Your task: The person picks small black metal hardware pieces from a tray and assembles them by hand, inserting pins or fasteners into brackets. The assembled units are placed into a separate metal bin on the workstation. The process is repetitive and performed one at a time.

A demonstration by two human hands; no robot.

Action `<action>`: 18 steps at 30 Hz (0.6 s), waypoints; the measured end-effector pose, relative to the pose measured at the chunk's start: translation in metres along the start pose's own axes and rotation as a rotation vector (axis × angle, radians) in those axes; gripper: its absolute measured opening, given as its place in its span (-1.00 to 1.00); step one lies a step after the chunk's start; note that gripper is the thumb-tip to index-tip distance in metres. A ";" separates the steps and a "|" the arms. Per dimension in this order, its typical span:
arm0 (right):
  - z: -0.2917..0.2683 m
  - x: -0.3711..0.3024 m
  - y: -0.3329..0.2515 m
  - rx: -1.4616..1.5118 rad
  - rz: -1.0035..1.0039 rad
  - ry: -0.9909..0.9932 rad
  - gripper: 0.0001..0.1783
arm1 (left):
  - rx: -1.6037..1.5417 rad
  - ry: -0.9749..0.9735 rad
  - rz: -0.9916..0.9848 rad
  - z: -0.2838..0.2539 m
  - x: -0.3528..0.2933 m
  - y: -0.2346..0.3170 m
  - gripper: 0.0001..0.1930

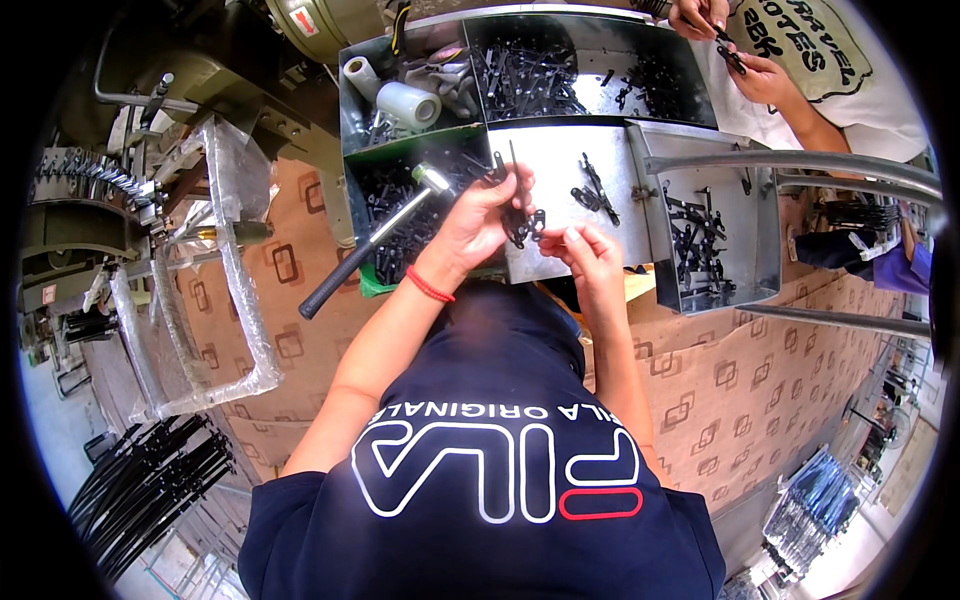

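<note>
My left hand (470, 225), with a red bead bracelet at its wrist, is closed around several slim black metal linkage parts (517, 225). They stick out above and below its fingers. My right hand (593, 262) has its thumb and forefinger pinched at the lower right end of these parts; whether it grips a separate small piece is too small to tell. Behind both hands, a bare metal plate (545, 150) carries a small cluster of black linkage parts (596, 190). Left of my left hand, a hammer (372, 245) with a black grip rests across a bin of black parts (385, 200).
Beyond the plate stands a metal tray (610, 45) of black parts, beside a compartment with plastic film rolls (408, 104). Another tray (722, 295) sits right, below metal rails (800, 162). A co-worker's hands (755, 78) hold a black part at the far right. Machinery (95, 240) stands left.
</note>
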State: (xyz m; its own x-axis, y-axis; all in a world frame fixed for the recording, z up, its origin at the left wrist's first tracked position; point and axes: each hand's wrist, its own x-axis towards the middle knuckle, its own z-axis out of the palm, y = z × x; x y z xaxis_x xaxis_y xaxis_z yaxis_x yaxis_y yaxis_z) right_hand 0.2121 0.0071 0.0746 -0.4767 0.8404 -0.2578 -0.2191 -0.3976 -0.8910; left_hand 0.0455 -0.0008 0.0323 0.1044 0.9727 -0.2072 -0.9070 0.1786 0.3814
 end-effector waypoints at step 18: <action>-0.053 0.020 0.018 -1.024 -0.373 0.580 -0.84 | 0.095 0.307 -0.055 0.000 0.006 -0.005 -0.73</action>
State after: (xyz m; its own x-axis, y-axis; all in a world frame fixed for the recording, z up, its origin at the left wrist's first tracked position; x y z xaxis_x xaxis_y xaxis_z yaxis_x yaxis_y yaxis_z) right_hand 0.2435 0.0367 0.0339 -0.0227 0.9834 0.1801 0.6316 0.1537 -0.7599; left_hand 0.0511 0.0039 0.0295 0.0109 0.8739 -0.4860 -0.8597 0.2564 0.4417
